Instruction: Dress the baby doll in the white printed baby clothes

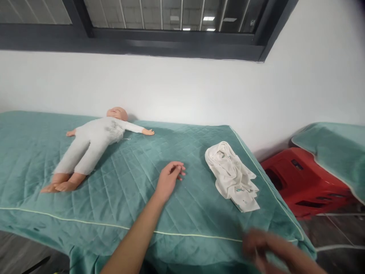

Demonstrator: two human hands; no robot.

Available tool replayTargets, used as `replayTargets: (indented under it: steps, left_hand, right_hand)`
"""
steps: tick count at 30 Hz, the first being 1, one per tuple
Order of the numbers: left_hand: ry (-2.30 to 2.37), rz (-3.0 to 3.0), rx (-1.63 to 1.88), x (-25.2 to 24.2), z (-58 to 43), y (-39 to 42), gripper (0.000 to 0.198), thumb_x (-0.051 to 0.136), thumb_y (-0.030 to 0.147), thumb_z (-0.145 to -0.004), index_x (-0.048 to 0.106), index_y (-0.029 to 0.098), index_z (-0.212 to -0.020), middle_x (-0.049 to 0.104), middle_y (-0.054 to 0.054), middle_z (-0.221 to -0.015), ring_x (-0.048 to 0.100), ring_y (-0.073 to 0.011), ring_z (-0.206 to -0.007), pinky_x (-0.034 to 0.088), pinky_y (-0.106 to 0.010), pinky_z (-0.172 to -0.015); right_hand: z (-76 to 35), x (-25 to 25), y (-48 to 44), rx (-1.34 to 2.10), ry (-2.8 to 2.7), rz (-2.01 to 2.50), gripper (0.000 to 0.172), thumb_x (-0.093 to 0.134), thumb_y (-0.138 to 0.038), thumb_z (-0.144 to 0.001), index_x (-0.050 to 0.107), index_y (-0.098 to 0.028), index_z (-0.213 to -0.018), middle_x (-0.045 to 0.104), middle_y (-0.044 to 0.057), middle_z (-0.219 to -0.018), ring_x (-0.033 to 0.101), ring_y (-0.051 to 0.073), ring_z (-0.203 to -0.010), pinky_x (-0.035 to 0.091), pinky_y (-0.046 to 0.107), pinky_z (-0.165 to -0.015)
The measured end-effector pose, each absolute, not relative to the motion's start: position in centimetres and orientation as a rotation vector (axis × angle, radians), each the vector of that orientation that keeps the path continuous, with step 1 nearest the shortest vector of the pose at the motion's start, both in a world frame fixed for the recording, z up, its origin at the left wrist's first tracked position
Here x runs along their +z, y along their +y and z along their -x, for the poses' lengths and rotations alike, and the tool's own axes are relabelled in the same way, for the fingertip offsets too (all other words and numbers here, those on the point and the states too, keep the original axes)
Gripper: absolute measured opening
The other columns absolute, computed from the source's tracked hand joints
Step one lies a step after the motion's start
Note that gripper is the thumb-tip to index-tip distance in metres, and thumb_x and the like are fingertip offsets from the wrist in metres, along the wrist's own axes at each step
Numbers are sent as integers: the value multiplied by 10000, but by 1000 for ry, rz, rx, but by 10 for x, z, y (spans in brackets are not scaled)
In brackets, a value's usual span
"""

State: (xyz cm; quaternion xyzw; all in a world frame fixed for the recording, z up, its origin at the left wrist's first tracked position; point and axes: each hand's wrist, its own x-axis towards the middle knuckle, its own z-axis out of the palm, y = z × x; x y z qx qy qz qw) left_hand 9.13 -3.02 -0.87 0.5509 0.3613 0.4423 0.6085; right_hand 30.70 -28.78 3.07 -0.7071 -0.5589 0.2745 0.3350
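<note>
My left hand [171, 177] is over the middle of the green quilted bed cover [137, 198], its fingers loosely curled, slightly apart and holding nothing visible. To its right lies a crumpled bundle of white baby clothes [232, 177] with small green prints. My right hand [268, 247] is at the near right edge of the bed, below the clothes and apart from them. Motion blurs its fingers, so whether it holds anything does not show. A baby doll [91, 140] with a white cloth body lies on its back at the left, arms spread, some fluffy material at its side.
A white wall [176, 87] and a dark-framed window [171, 43] run behind the bed. Beyond the bed's right edge stands a red plastic piece [308, 179], partly covered by another green quilted cover [336, 148]. Dark flooring [339, 236] shows at the lower right.
</note>
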Motion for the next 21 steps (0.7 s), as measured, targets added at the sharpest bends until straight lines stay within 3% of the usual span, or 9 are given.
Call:
replayTargets:
  steps: [2, 5, 7, 11, 15, 21]
  left_hand:
    - [810, -1226, 1025, -11, -90, -31, 223, 638, 373, -817, 699, 173, -893, 682, -68, -872, 626, -159, -718, 480, -270, -616]
    - [795, -1226, 1005, -11, -88, -36, 219, 644, 362, -809, 700, 166, -889, 677, -64, -852, 618, -152, -709, 480, -276, -629]
    - [784, -1214, 1003, -10, -87, -36, 208, 640, 346, -810, 695, 164, -893, 670, -60, -838, 614, -148, -701, 480, -276, -630]
    - [769, -1146, 1026, -11, -87, -32, 214, 655, 346, -801, 685, 158, -898, 660, -58, -823, 613, -145, -693, 485, -276, -626]
    - [767, -1064, 1058, -10, -89, -34, 267, 701, 377, -773, 665, 159, -922, 658, -57, -823, 626, -155, -710, 498, -279, -640]
    - [756, -972, 1237, -13, -91, -34, 503, 805, 341, -692, 600, 218, -1135, 629, -66, -1193, 614, -155, -921, 504, -267, -800]
  right_hand:
    - [-326, 28, -249, 554, -1388, 1925, 288, 640, -525, -790, 667, -427, -1060, 676, 11, -1127, 660, 301, -969, 553, 463, -791]
    - [-346, 20, -183, 85, -1330, 2095, 553, 547, -610, -809, 585, -232, -1211, 601, 142, -1263, 578, 361, -1144, 466, 500, -953]
    - [-351, 14, -144, 90, -1335, 2215, 625, 476, -625, -842, 536, -172, -1268, 569, 188, -1291, 567, 365, -1161, 446, 493, -954]
    - [-348, 9, -97, 137, -1271, 2378, 581, 512, -535, -828, 515, -151, -1263, 620, 192, -1201, 615, 354, -1077, 454, 455, -899]
    - [-336, 18, -78, 273, -1342, 2218, 460, 566, -439, -796, 553, -218, -1200, 658, 132, -1168, 641, 312, -1039, 465, 421, -895]
    - [-273, 59, -63, 556, -1750, 1586, 366, 574, -355, -811, 586, -261, -1164, 653, 40, -1177, 603, 228, -1085, 457, 358, -935]
